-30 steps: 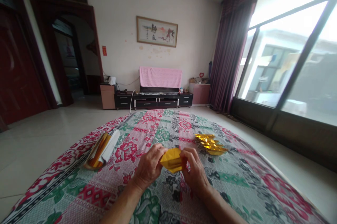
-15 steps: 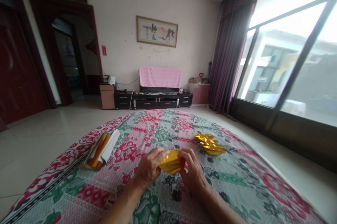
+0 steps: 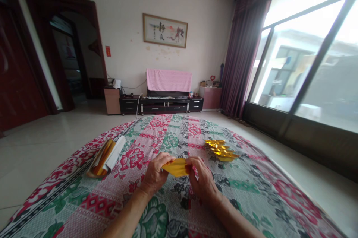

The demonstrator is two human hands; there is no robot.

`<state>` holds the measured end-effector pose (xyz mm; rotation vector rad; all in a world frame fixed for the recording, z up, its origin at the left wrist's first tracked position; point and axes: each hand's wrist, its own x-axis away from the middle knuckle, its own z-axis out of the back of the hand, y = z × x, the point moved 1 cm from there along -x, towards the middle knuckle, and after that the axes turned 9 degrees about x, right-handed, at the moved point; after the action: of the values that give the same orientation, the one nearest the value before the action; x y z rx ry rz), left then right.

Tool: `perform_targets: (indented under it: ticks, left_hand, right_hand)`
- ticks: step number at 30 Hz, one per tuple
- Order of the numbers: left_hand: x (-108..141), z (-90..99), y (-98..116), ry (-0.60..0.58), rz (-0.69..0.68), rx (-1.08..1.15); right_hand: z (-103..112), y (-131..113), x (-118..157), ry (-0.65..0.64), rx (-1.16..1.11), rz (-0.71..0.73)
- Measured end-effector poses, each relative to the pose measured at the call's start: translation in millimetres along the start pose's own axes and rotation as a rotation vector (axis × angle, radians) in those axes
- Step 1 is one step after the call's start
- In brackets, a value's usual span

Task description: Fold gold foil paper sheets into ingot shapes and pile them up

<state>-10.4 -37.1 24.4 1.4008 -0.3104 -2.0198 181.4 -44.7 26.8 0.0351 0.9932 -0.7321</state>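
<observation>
A piece of folded gold foil paper [image 3: 176, 167] is held up between my two hands, above the cloth-covered table. My left hand [image 3: 156, 171] pinches its left end, fingers closed on it. At the opposite end, my right hand [image 3: 201, 176] grips it between thumb and fingers. Beyond my right hand lies a stack of folded gold paper boats [image 3: 222, 151], nested in one another. To the left rests an open-ended roll of gold and white paper sheets [image 3: 106, 158]. The undersides of my fingers are hidden.
A flowered red, green and grey tablecloth [image 3: 165, 213] covers the round table. Past its far edge stands a low black cabinet [image 3: 165, 107] with a pink cloth [image 3: 169, 80] above it. A large window [image 3: 302, 74] is on the right.
The gold paper now looks flatter and narrower from front to back, and my left hand has shifted slightly left. The whole view has tilted a little.
</observation>
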Motion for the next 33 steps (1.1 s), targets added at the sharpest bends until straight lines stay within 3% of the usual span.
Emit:
perform_targets:
  ticks: [11,20,25,28,33]
  left_hand:
    - [0.9,-0.9,-0.7,-0.043,-0.003,0.001]
    - [0.8,1.3,0.9,0.011,-0.028,-0.094]
    - [0.6,-0.3,-0.6,-0.015,-0.019,-0.062]
    - [0.1,-1.5,0.0,0.01,0.052,-0.023]
    - [-0.2,-1.6,3.3,0.045,0.289,0.069]
  right_hand:
    - [1.8,-0.5,-1.6,0.033,-0.018,-0.009]
    - [-1.7,6.4,0.1,0.106,0.035,-0.041]
    - [-2.2,6.9,0.2,0.031,-0.016,-0.057]
    - [-4.2,8.3,1.2,0.009,-0.026,-0.139]
    - [-6.0,6.7,0.1,-0.048,-0.131,-0.34]
